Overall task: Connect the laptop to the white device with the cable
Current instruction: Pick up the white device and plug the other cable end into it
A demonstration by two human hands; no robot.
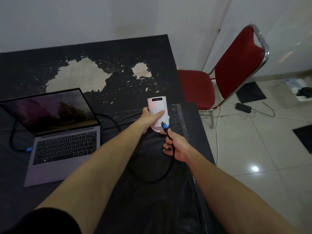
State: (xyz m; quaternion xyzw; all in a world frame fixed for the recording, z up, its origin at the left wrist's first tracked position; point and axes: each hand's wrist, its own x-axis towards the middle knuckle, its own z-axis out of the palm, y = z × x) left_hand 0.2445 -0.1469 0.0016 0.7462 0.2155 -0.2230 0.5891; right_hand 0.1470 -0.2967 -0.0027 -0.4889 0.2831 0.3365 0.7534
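Head view, 1 frame. Laptop point(64, 137) sits open on the dark worktop point(118, 65), left of centre, screen lit. A blue plug point(29, 149) sits at its left edge, apparently seated, though the port itself is too small to confirm. From there the black cable point(152, 180) runs behind the lid, across the worktop and loops back toward the person. Left hand point(150, 116) holds the white device point(157, 114) lifted just off the worktop, fingers wrapped around its left side, thumb flat across the front face. The device's long axis runs away from the person, display window at the far end, near end tilted toward the right hand. Right hand point(174, 146) is closed on the cable just behind the free blue connector point(164, 126), fingers curled tight around the cord. The connector points up and away, its metal tip overlapping the lower right part of the device body, touching it or very close; not seated in any visible socket. Socket location cannot be made out. Judgement: laptop end done, device end not yet. The coming move turns on lining the connector's axis with the port on the device's near end; right hand is the nearer one and carries the plug. A red chair point(236, 65) stands well apart to the right.
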